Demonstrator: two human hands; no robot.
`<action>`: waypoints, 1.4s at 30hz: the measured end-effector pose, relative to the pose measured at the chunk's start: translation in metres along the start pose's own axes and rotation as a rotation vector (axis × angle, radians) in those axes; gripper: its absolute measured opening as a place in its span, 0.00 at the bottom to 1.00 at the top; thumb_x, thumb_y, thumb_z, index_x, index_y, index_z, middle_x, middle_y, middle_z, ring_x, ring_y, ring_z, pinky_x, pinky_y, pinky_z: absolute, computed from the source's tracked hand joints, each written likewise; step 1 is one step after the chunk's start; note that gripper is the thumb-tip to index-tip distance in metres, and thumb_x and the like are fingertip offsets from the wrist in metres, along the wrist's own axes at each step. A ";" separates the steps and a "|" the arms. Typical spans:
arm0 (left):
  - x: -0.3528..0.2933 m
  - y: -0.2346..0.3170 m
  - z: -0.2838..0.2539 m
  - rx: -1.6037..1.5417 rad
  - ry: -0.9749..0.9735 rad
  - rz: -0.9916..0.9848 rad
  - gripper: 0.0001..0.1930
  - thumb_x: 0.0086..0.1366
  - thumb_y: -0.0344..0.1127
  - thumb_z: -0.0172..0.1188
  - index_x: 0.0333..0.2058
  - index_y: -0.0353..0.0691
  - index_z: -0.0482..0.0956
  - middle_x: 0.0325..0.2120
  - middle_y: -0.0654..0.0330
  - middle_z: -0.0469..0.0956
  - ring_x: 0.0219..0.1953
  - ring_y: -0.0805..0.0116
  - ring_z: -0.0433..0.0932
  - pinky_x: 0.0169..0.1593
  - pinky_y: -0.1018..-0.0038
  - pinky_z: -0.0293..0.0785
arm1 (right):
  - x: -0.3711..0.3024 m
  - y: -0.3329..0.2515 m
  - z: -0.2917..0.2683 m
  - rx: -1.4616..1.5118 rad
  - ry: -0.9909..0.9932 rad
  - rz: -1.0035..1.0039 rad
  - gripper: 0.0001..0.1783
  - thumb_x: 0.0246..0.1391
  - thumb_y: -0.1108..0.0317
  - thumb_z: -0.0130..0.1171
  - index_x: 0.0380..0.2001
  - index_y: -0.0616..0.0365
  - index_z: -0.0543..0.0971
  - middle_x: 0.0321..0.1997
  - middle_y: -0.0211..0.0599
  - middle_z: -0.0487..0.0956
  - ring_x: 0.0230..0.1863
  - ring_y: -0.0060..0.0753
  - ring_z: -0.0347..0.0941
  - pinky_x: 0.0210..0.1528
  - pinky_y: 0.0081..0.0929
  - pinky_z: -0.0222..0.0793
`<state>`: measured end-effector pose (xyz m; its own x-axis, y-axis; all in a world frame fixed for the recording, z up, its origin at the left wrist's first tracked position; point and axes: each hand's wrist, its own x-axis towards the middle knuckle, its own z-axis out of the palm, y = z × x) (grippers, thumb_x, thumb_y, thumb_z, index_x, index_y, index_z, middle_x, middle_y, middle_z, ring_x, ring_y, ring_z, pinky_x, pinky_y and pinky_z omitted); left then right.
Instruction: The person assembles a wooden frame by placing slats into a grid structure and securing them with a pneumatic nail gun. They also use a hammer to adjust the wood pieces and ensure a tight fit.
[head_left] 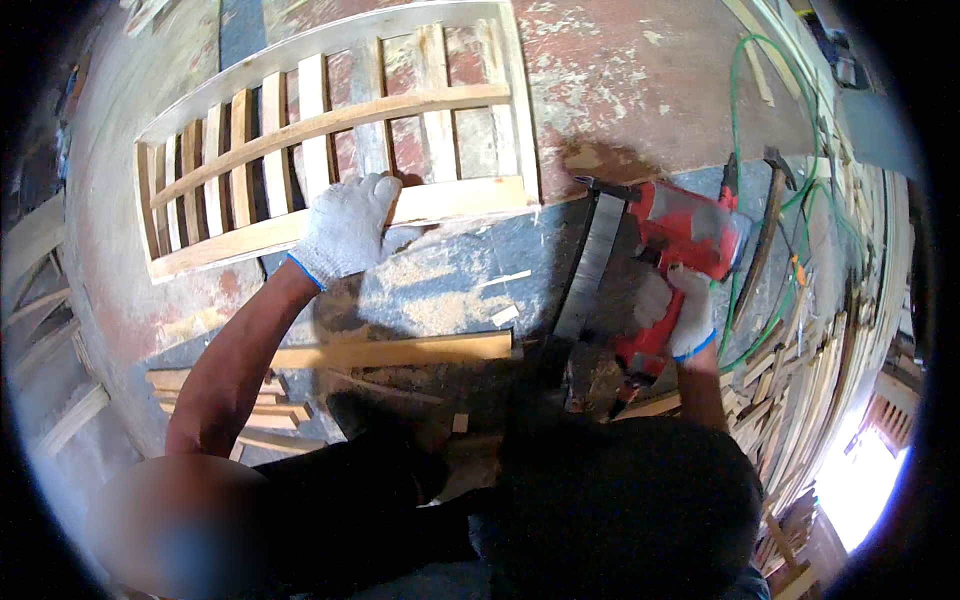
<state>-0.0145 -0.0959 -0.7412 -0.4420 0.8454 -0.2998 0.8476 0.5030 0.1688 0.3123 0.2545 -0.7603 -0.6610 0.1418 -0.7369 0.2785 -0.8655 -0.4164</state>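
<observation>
A wooden slatted frame (470, 199) lies on the worn work surface at the upper left, with several crosswise slats and a long middle batten. My left hand (346, 228), in a white knit glove with a blue cuff, grips its near rail, fingers curled over the top. On the right, my right hand (692, 318), gloved alike, is wrapped around the handle of a red nail gun (690, 228). The gun's long grey magazine (592, 265) slants beside it, and its nose points left, apart from the frame's near right corner.
A hammer (762, 232) lies right of the nail gun. A green air hose (734, 95) loops along the right side. Loose wooden strips (800, 375) are heaped at the lower right. A long board (420, 349) and shorter pieces (285, 411) lie near me, with sawdust (440, 308) around.
</observation>
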 end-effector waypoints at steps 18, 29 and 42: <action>0.054 0.001 -0.005 -0.017 0.120 -0.127 0.33 0.69 0.66 0.55 0.53 0.38 0.74 0.40 0.41 0.82 0.38 0.38 0.83 0.41 0.49 0.79 | 0.048 0.084 0.054 0.264 -0.330 -0.126 0.17 0.64 0.50 0.54 0.42 0.52 0.74 0.19 0.19 0.61 0.18 0.23 0.59 0.23 0.29 0.59; 0.053 0.001 -0.003 -0.030 0.116 -0.142 0.32 0.68 0.64 0.58 0.51 0.38 0.75 0.39 0.44 0.81 0.41 0.40 0.83 0.44 0.51 0.78 | 0.056 0.094 0.060 0.379 -0.298 -0.133 0.17 0.61 0.52 0.57 0.47 0.49 0.72 0.18 0.22 0.64 0.17 0.27 0.63 0.21 0.35 0.64; 0.051 0.001 -0.003 0.004 0.086 -0.166 0.32 0.67 0.64 0.58 0.50 0.38 0.75 0.39 0.43 0.81 0.41 0.40 0.83 0.44 0.50 0.78 | 0.062 0.096 0.061 0.407 -0.310 -0.097 0.19 0.63 0.50 0.55 0.47 0.52 0.73 0.17 0.23 0.64 0.16 0.27 0.62 0.22 0.36 0.65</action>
<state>-0.0376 -0.0518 -0.7532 -0.5994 0.7630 -0.2420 0.7619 0.6365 0.1195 0.2556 0.1510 -0.8129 -0.8631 0.1351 -0.4867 -0.0471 -0.9809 -0.1887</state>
